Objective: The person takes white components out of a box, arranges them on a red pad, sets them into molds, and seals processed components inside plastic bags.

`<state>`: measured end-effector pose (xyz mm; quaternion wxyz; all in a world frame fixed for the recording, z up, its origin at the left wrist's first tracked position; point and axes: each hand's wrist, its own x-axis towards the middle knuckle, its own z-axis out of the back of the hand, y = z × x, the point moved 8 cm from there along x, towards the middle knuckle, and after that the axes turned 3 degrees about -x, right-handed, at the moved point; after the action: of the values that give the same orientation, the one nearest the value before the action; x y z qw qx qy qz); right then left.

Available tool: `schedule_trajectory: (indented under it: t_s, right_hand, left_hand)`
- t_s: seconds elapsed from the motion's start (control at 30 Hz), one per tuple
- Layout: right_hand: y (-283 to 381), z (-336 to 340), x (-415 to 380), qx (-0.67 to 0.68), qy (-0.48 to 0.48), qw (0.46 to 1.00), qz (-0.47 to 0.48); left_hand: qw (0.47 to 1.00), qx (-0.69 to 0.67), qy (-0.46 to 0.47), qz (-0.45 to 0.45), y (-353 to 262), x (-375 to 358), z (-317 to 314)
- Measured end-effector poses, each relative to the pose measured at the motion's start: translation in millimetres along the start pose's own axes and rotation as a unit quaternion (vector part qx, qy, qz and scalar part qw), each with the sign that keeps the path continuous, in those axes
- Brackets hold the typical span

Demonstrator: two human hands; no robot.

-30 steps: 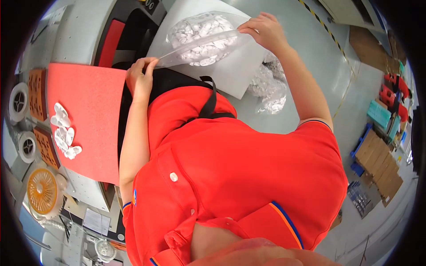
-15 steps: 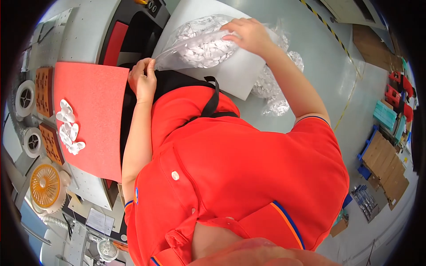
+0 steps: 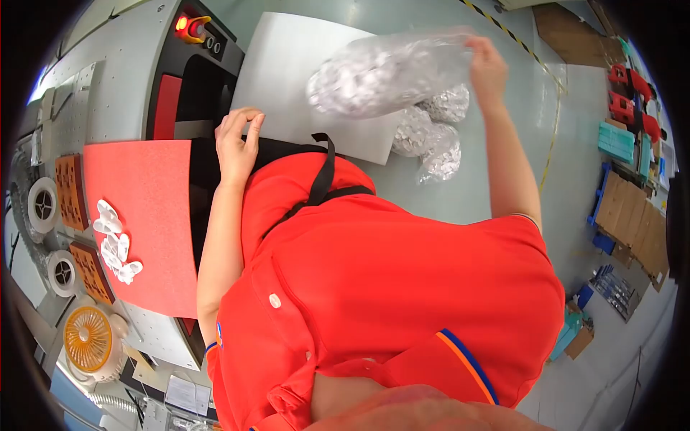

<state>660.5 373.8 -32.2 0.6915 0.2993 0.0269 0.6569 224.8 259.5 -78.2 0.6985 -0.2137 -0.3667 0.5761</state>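
While a small cluster of glossy white moulded pieces (image 3: 115, 248) lies near the left side of the flat red rectangular mat (image 3: 162, 230), our bare left hand (image 3: 237, 144) hangs just beyond the mat's right edge, loosely curled, thumb near the fingertips, with nothing visible between them. To its right, above the pale, flat-topped slab (image 3: 284, 65), we have a transparent plastic bag packed with white pieces (image 3: 370, 79), its right end reaching past the slab. Motion blurs it, so we cannot tell whether its underside touches the slab or whether its mouth is closed.

Farther right, more clear bags of white pieces (image 3: 438, 154) sit on the grey floor (image 3: 514, 122); if our mouth end is loose, a tilt could spill pieces down among them. At the far end of the film, our bare right hand (image 3: 489, 68) pinches the gathered plastic alone. With the load bunched at the opposite end, we judge that the thin film could slip, stretch or tear, because our left hand gives no support.
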Motion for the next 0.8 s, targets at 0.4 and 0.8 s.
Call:
schedule_trajectory:
  t_s: [0.4,0.8]
  right_hand:
    - [-129.7,27.8,-66.6,-0.173,-0.024,0.952,-0.253]
    - [-161.0,-125.8,-183.8,-0.143,0.144,0.927,-0.316]
  left_hand:
    - [0.981,-0.086,0.125,0.121,28.1,-27.0,-33.8]
    - [0.961,-0.075,0.181,0.196,50.3,-44.3,-45.1]
